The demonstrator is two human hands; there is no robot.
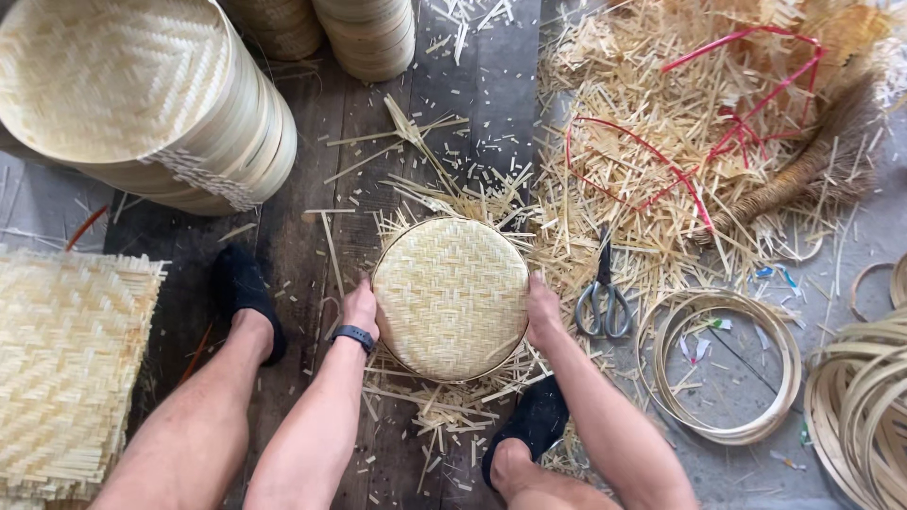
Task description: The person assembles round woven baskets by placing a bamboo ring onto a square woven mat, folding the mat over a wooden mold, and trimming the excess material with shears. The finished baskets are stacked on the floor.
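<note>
Round woven lid point(451, 297), pale bamboo in a herringbone weave, lying flat on the dark plank floor point(312, 179) amid a litter of cut bamboo strips point(444, 411); left hand point(360, 307) pressed against its left rim, a dark band on the wrist; right hand point(541, 310) closed against its right rim, so that both hands clasp the lid between them; a foot in a dark shoe point(244, 288) to the left and another point(531, 423) below the lid. Scissors point(604, 297) just right of the right hand, on the strips; bamboo hoops point(723, 368) farther right; red cord point(727, 123) across the heap of offcuts above them; stack of finished lids point(156, 99) at upper left; flat woven mats point(71, 364) at lower left.
</note>
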